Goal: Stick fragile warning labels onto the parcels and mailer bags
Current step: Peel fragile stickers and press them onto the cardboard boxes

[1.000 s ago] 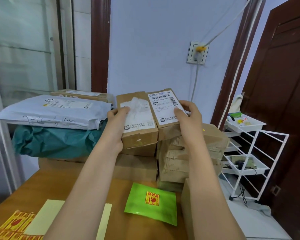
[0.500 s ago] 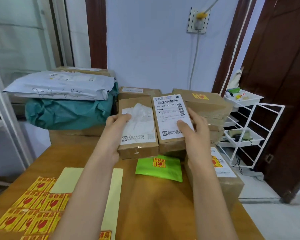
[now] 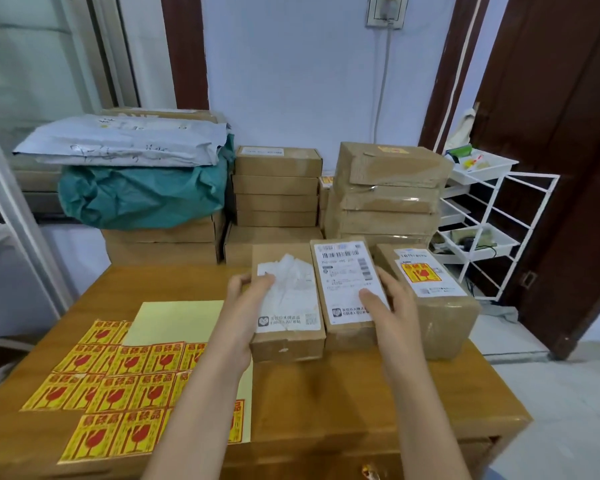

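Leftmost, yellow fragile labels (image 3: 111, 386) lie on the table (image 3: 326, 403). My left hand (image 3: 253, 299) grips the torn-label box (image 3: 291, 327) by its left edge; my right hand (image 3: 392, 306) grips the touching barcode-label box (image 3: 343, 271). Just right sits a labelled parcel (image 3: 440, 306).

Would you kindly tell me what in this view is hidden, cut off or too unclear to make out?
Head view:
- Shipping label on the right box, held by the right hand: print too small and blurred.
- Torn label on the left box: crumpled, partly under the left hand.
- Fragile sticker sheet: right part behind the left forearm.
- Wall socket: cut off by the top edge.
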`<state>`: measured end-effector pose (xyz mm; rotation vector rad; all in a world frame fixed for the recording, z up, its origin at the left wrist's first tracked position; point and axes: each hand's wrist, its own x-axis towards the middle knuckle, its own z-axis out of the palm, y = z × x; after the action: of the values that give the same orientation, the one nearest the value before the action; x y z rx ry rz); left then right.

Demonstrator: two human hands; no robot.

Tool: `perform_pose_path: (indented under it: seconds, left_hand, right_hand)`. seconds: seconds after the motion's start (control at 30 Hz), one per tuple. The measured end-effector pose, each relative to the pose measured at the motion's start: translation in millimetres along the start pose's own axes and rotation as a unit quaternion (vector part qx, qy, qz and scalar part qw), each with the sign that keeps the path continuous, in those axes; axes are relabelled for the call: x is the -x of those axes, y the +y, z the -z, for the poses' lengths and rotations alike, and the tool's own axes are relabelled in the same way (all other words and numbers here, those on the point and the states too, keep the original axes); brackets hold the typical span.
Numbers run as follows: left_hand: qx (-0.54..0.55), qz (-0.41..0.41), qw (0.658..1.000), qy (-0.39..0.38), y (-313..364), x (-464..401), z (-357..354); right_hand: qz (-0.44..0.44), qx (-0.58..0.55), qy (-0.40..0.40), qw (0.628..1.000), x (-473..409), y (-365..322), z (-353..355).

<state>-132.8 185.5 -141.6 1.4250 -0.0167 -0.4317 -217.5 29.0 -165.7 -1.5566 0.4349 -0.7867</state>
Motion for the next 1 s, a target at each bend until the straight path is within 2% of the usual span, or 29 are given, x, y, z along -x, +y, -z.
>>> perform_pose_path:
  seconds: [0.17,0.27,0.37,0.53,0.63,1.0]
  left_hand:
    - [-0.025,0.042,0.999,0.024,-34.2,7.5,-0.9]
    - [-0.096,0.038,0.993,0.048,-61.9,-9.6,0.1]
    - [-0.120,0.039,0.991,0.041,-91.6,-33.1,2.1]
    - [-0.146,0.026,0.988,0.035,-93.3,-35.0,-1.1]
    - [-0.143,0.022,0.989,0.042,-95.5,-43.4,-3.9]
    - [-0.133,-0.033,0.987,0.089,-69.7,-22.9,-14.1]
  right_hand:
    - [-0.053,0.041,-0.006,0.998,18.8,32.2,9.3]
    - [-0.067,0.058,-0.012,0.996,21.9,46.4,13.4]
    - [-0.068,0.084,-0.018,0.994,25.8,56.3,14.8]
    - [-0.056,0.125,0.047,0.990,28.9,68.5,13.0]
    - [-0.065,0.128,0.057,0.988,25.0,69.0,10.6]
    - [-0.038,0.253,-0.011,0.967,10.2,49.4,16.0]
